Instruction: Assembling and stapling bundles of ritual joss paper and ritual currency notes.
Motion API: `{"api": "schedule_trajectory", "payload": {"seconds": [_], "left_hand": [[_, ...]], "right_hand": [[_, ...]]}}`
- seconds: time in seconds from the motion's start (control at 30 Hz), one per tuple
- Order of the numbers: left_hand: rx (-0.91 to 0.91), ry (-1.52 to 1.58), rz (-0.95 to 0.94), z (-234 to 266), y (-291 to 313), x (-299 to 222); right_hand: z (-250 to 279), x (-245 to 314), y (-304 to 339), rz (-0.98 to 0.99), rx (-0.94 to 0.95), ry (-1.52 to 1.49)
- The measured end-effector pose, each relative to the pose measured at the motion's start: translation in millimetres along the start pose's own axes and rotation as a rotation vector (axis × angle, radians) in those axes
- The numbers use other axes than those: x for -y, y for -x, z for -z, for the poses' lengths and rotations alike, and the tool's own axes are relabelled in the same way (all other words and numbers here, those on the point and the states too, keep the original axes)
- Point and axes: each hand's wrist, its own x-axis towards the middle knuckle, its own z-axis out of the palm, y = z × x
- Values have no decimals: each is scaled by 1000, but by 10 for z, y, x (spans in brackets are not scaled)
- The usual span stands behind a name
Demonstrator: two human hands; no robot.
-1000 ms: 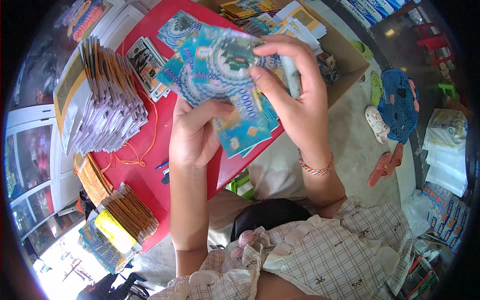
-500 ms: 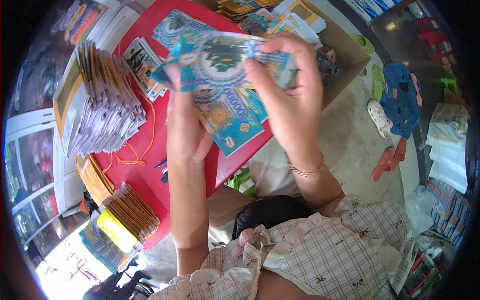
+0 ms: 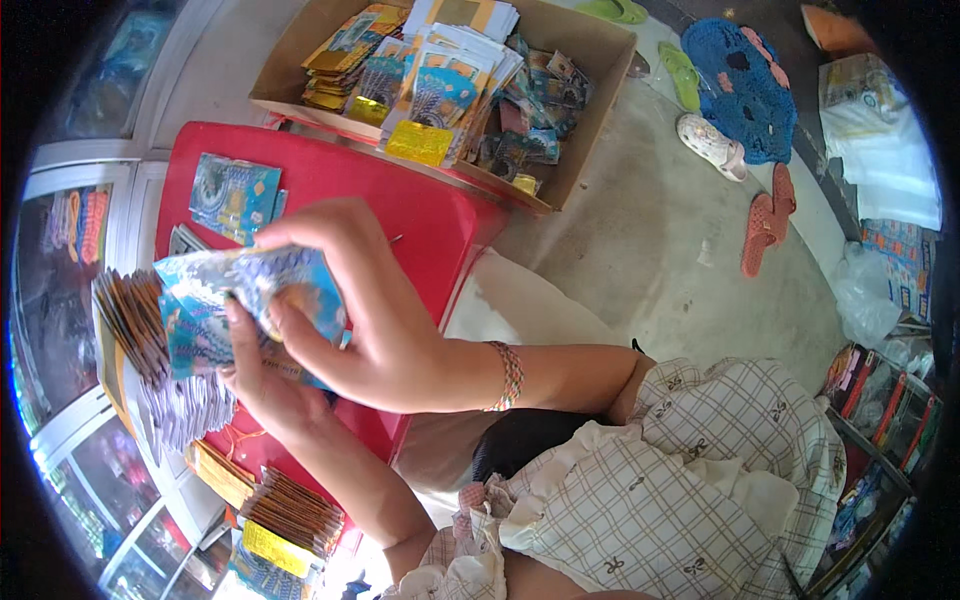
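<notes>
Both my hands hold a small fan of blue banknote-like papers (image 3: 205, 275) over the left part of the red table (image 3: 400, 230). My right hand (image 3: 365, 310) reaches across, its thumb and fingers pinching the upper papers. Beneath it, my left hand (image 3: 275, 395) grips the lower papers, its palm partly hidden. More blue papers (image 3: 235, 190) lie flat on the table just beyond. Beside and partly behind the held papers stands a thick row of folded white-and-brown papers (image 3: 130, 315).
A cardboard box (image 3: 575, 150) at the table's far side holds paper bundles and yellow packets. Brown folded papers (image 3: 290, 510) and a yellow packet (image 3: 275, 550) sit near left. Slippers (image 3: 765, 230) and a blue mat (image 3: 740, 90) lie on the floor at right.
The view has turned, and more of the box shows. My hands, still on the blue papers, have moved left in view, with my right forearm now crossing the front of the table.
</notes>
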Motion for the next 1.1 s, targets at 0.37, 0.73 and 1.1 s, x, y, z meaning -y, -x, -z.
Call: {"api": "schedule_trajectory", "payload": {"seconds": [0.37, 0.73, 1.1], "left_hand": [[23, 271, 96, 221, -51, -86], [379, 869, 273, 236, -111, -260], [548, 850, 443, -120, 105, -242]], "right_hand": [[-121, 37, 93, 94, 54, 88], [950, -710, -451, -189, -349, -60], [2482, -3935, 342, -1326, -657, -206]]}}
